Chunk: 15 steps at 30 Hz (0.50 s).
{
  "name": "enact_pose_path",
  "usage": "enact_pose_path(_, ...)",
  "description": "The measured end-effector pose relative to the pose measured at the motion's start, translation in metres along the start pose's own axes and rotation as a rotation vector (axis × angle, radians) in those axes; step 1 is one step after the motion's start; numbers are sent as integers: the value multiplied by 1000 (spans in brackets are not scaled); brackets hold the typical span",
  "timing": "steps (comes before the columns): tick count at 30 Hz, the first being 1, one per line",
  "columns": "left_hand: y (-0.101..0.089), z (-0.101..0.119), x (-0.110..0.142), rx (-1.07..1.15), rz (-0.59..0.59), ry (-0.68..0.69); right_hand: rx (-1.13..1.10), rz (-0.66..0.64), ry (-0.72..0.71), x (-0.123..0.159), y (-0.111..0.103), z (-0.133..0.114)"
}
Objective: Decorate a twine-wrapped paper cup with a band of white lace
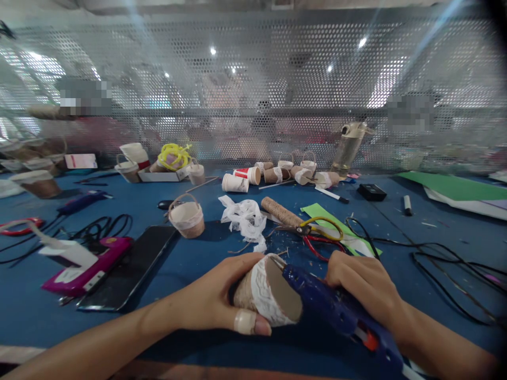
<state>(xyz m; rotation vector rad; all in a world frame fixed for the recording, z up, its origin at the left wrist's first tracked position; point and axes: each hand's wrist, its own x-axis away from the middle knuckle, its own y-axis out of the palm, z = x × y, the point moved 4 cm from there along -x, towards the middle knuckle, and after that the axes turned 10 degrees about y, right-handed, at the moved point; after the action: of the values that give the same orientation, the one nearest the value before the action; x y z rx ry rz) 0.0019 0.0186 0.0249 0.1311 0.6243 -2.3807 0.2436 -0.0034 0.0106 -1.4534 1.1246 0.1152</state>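
My left hand [222, 293], with a bandage round its thumb, is wrapped about a twine-covered paper cup [263, 293]. The cup lies tilted on its side, its mouth turned right, and a band of white lace [262, 287] circles the rim. In my right hand [364, 279] is a blue glue gun [328, 303], its nozzle at the upper edge of the cup's rim. Just beyond the cup lie a loose heap of white lace ribbon [243, 216], a roll of twine [281, 212] and scissors [317, 232] with yellow and red handles.
A finished-looking small basket [187, 219] with a handle stands left of the lace. Further left are a phone [130, 266] and a magenta power strip [89, 266]. Black cables [443, 258] cross the right side. Several cups and a bottle [348, 148] line the perforated screen [253, 68].
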Motion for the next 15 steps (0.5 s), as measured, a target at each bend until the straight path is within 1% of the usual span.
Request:
enact_pose_path(6,-2,-1,0,-3,-3,22,20,-3,3,-5,-1,-2)
enact_pose_path(12,-6,2,1,19,28,71,31,1,-2,-3,-3,1)
enact_pose_path(15,-4,1,1,67,45,67,31,8,4,-3,-4,0)
